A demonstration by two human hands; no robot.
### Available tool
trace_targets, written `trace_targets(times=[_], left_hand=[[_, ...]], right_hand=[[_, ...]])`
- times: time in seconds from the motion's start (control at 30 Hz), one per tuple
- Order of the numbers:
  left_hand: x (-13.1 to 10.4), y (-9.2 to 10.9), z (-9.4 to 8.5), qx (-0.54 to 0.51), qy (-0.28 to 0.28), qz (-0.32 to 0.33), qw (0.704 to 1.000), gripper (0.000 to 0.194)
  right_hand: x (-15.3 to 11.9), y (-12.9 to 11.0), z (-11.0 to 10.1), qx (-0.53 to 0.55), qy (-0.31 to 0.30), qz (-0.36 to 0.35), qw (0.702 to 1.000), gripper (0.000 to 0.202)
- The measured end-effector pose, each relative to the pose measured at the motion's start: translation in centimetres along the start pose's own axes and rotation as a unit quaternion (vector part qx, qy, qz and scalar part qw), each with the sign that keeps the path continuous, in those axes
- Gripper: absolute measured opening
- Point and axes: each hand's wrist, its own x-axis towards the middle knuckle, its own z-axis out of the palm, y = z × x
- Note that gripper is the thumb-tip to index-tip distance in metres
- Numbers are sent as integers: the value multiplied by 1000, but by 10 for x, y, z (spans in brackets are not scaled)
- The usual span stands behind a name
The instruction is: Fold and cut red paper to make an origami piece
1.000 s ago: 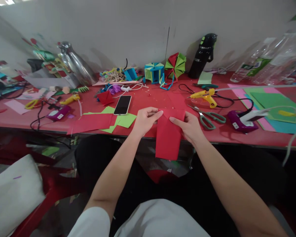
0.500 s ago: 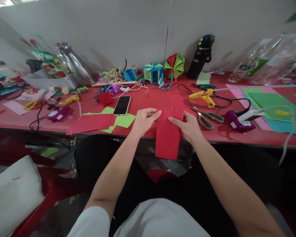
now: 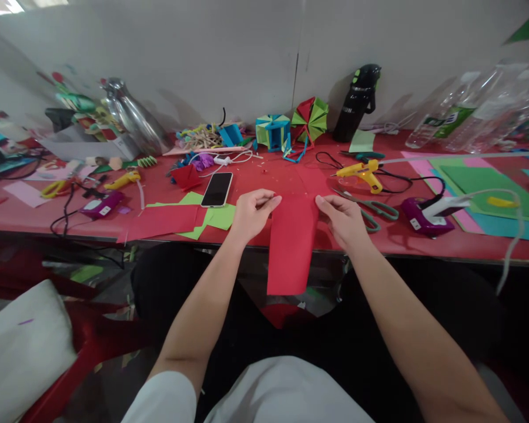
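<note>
A sheet of red paper (image 3: 291, 247) hangs over the table's front edge, pinched at its upper corners by both hands. My left hand (image 3: 254, 215) is closed on the upper left corner, thumb against fingertips. On the upper right corner my right hand (image 3: 341, 220) is closed the same way. Just right of that hand lie scissors (image 3: 377, 210) with grey-green handles, partly hidden behind it. Left of my left hand a smartphone (image 3: 217, 189) rests on green paper (image 3: 223, 217), beside more red paper (image 3: 165, 220).
Yellow glue guns (image 3: 360, 173) (image 3: 123, 179) lie on the red table (image 3: 264, 167), with purple power blocks (image 3: 425, 217) nearby. Folded-paper ornaments (image 3: 273, 130), a black bottle (image 3: 357, 104) and a steel jug (image 3: 134, 117) stand along the wall. Clear plastic bottles (image 3: 476, 111) are at right.
My right hand has shifted its hold from the sheet's right side to its upper right corner. The red sheet has moved slightly left and lower, and my left hand a little left.
</note>
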Motion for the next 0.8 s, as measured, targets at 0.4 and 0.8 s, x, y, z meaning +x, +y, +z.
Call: trace_targets(times=[0.4,0.8], left_hand=[[-5,7,-11,-41,-252,-125,959,19],[-5,2,-2,40,-179,-5,983,14]], right_hand=[[-1,0,-6,-136,-19,-63,989,23],[-15,-3,10,-252,-193,-31,948,37]])
